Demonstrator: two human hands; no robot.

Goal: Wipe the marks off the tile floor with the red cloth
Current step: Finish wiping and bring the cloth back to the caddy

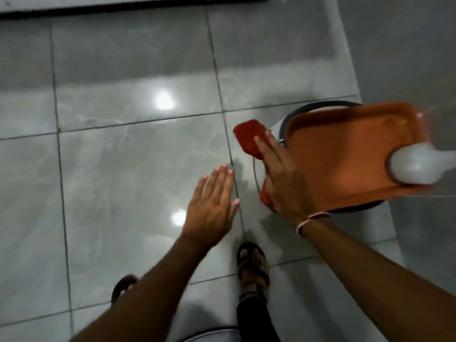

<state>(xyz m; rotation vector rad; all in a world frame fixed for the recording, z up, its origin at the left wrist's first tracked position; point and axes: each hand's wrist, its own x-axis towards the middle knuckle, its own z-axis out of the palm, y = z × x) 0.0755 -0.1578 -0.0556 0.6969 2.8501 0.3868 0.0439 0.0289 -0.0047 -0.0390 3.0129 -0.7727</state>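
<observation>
The red cloth (249, 138) is held up above the floor in my right hand (283, 178), which is shut on it; a red fold also shows under the palm. A thread band circles that wrist. My left hand (212, 206) hovers flat over the floor, fingers apart, holding nothing. The glossy grey tile floor (128, 149) spreads below with dark grout lines and two bright light reflections. No distinct marks stand out on the tiles in this blurred frame.
An orange tray (345, 154) lies across a black-rimmed round bucket (320, 106) at the right, with a white bottle (419, 164) lying on it. My sandalled feet (253, 267) stand on the tiles below. A dark-edged ledge (123, 6) runs along the top.
</observation>
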